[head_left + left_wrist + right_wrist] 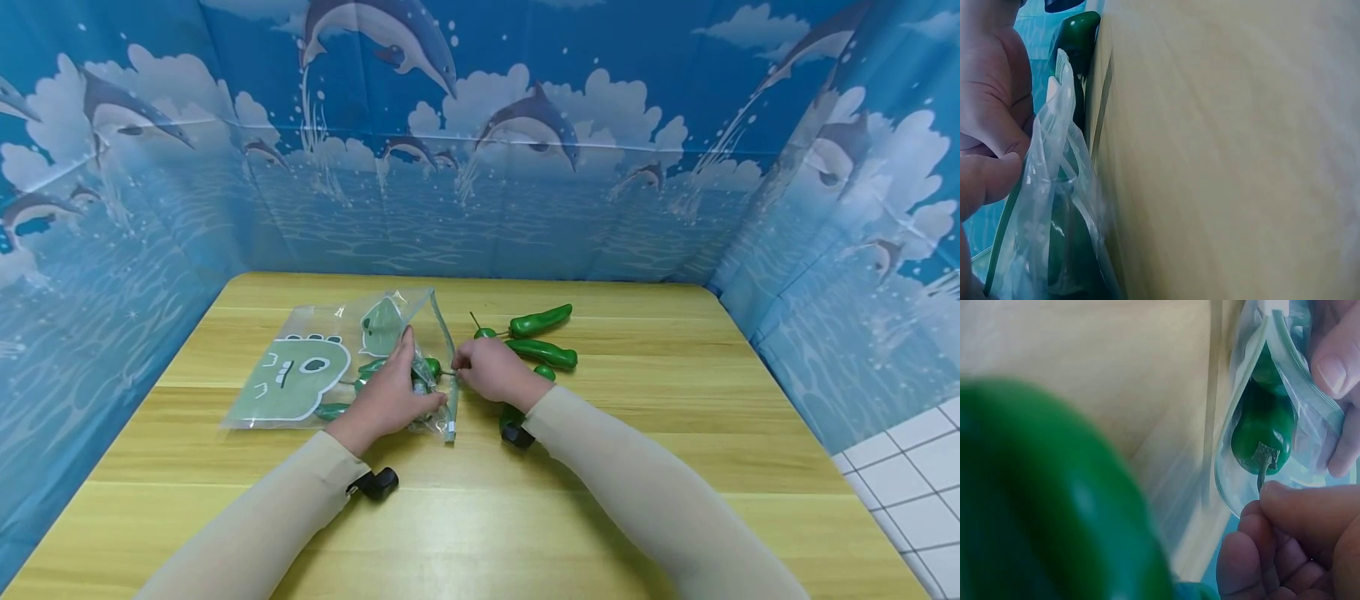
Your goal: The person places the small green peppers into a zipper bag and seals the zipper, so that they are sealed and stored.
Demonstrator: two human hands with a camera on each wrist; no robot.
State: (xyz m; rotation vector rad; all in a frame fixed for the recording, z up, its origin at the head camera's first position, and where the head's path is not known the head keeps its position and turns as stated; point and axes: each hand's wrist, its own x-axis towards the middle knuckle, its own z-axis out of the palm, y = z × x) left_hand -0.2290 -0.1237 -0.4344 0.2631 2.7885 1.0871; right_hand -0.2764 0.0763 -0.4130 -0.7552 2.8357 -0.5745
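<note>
A clear zip bag (pixel 330 321) with a green cartoon print lies on the left side of the table, its mouth facing right. My left hand (pixel 392 398) holds the bag near its mouth, the thumb at the rim. Several green peppers show through the plastic. My right hand (pixel 497 371) is at the opening and pinches the stem (pixel 1264 469) of a green pepper (pixel 1260 434). That pepper's body lies inside the bag mouth, stem end outward.
More green peppers (pixel 542 353) lie on the wooden table (pixel 637 483) just beyond and beside my right hand. One pepper (pixel 1041 500) looms close in the right wrist view. A blue dolphin-print curtain (pixel 480 208) surrounds the back and sides.
</note>
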